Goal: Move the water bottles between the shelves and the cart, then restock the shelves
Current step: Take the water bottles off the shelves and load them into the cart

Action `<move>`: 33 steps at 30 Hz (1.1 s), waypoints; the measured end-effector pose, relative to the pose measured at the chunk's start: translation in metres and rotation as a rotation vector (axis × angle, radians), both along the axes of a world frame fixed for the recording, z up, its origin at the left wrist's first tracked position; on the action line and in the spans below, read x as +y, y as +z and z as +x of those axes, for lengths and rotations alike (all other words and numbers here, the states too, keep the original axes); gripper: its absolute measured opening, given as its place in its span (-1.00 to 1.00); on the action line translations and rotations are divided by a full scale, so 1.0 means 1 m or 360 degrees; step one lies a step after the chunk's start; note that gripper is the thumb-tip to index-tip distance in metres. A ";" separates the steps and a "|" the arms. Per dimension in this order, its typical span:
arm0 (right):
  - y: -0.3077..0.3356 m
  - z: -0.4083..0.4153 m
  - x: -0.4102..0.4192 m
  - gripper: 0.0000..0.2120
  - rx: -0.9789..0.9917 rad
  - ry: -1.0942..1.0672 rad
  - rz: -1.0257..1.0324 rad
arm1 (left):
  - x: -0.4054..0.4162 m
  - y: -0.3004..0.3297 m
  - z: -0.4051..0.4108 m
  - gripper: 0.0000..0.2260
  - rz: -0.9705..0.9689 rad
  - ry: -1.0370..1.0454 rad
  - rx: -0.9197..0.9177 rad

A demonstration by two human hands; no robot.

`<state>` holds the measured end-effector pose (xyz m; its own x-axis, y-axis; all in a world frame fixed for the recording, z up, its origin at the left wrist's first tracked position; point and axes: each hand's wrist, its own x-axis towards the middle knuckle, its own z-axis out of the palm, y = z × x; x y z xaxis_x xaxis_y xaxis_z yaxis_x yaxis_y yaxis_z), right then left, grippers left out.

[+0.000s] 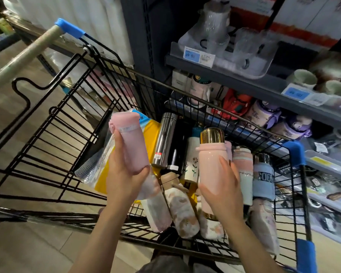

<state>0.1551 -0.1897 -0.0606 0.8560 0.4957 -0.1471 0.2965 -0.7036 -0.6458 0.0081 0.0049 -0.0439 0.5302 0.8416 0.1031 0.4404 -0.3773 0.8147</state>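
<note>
This is a shop, in an aisle of drinkware. A black wire shopping cart (83, 107) with blue plastic corner guards stands against dark metal shelves (244, 75), whose front edges carry blue and white price labels (198, 56) in clear holders. On the shelves sit glass cups on a clear tray (242, 56), ceramic mugs (303, 78) and packaged bottles with purple lids (295, 127) (many still wrapped in film). A steel flask (164, 140) in the cart bears a red price sticker. The floor (28, 249) is pale wood-look planking.
</note>
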 end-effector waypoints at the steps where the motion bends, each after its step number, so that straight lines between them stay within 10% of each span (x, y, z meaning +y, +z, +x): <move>1: 0.010 0.002 -0.002 -0.18 -0.0038 -0.0007 0.0043 | -0.005 0.007 0.011 0.11 -0.0036 -0.0058 -0.0096; 18: 0.140 0.100 -0.299 -0.23 -0.0915 -0.0634 0.1135 | -0.307 0.116 0.203 0.05 -0.0103 -0.1063 -0.0766; 33: 0.254 0.238 -0.556 -0.13 -0.1262 -0.1060 0.1392 | -0.566 0.209 0.366 0.05 -0.0061 -0.1374 -0.0975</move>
